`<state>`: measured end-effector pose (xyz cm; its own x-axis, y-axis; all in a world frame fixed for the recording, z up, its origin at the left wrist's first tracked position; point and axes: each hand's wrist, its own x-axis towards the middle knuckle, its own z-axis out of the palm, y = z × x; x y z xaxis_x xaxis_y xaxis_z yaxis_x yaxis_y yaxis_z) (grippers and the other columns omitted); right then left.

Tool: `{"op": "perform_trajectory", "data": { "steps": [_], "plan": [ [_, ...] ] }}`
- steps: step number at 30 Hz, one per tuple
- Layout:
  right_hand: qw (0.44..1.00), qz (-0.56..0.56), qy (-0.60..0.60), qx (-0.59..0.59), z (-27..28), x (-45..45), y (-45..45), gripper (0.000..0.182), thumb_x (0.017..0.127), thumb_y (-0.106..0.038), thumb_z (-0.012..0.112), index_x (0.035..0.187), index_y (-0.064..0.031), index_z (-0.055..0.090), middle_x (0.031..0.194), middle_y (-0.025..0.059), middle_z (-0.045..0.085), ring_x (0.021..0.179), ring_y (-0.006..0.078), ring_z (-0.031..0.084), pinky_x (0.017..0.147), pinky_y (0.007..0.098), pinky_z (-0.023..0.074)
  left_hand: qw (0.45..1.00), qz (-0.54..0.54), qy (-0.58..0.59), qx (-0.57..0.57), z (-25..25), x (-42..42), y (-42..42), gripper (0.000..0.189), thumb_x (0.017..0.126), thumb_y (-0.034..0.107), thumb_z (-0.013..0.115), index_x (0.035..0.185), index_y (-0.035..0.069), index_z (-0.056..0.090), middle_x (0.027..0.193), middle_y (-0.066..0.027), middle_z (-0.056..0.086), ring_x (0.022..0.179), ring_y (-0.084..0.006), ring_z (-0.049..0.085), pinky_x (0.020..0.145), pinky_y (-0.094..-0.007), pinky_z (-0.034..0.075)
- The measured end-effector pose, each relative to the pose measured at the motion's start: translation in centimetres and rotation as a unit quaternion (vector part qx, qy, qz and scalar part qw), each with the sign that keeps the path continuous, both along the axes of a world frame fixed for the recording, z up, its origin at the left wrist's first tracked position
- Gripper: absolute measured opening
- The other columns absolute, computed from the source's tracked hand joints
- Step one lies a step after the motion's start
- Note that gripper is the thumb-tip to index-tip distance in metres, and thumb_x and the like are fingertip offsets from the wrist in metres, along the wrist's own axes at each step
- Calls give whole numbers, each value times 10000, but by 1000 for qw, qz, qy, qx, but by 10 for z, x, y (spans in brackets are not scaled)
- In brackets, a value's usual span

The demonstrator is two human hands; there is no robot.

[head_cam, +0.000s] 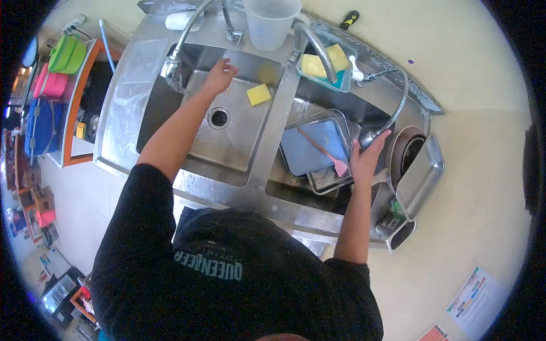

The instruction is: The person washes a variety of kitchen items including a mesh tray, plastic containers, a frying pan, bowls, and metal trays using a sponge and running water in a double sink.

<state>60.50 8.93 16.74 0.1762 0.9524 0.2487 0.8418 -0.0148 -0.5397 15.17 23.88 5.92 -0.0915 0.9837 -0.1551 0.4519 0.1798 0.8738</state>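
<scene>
My left hand [222,76] is over the far part of the left sink basin [230,160], fingers loosely curled and nothing visible in them. To its right a yellow sponge [259,95] lies on the basin floor, beyond the drain [219,117]. My right hand [366,160] has thumb and fingers around the metal spray head [368,138] of a flexible faucet, above the right basin [283,189]. Beside that hand, a blue-grey rectangular tray or pan [303,149] rests on other metal pans. Across it lies a pink silicone brush or spatula [340,167] with a wooden handle.
Another flexible faucet [169,66] overhangs the left basin. A translucent pitcher [272,25] stands behind. A plastic tub [341,85] holds yellow sponges [313,65] below a curved spout [320,47]. On the right, a frying pan [396,149] and metal tray [420,177] lean together.
</scene>
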Motion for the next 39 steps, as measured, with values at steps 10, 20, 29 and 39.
{"op": "perform_trajectory", "data": {
  "steps": [10,20,29,39],
  "plan": [
    [987,-54,130,77,-19,-11,-95,734,886,-130,632,1469,54,226,1515,248,257,1400,374,284,1151,443,217,935,129,-296,-148,-79,-12,151,296,990,347,501,983,58,567,831,-64,604,729,-169,615,588,-288,486],
    [973,-176,128,-72,18,4,12,539,823,-339,727,1162,44,556,938,207,672,890,313,665,816,397,499,981,63,-184,-18,-30,-13,153,266,988,298,499,1001,50,597,835,-24,611,757,-138,591,669,-282,455],
    [976,-202,80,23,-6,2,17,416,758,-292,734,975,33,591,757,186,670,702,350,674,678,411,521,992,-105,-5,68,-18,93,-85,136,953,164,552,980,31,569,874,-73,625,796,-159,594,735,-330,476],
    [970,-214,115,13,-32,8,19,484,737,-356,754,978,19,567,791,227,668,753,374,682,706,442,524,795,-508,260,207,-23,202,-153,147,831,200,602,898,69,607,925,-105,627,948,-278,593,839,-411,434]
  ]
}}
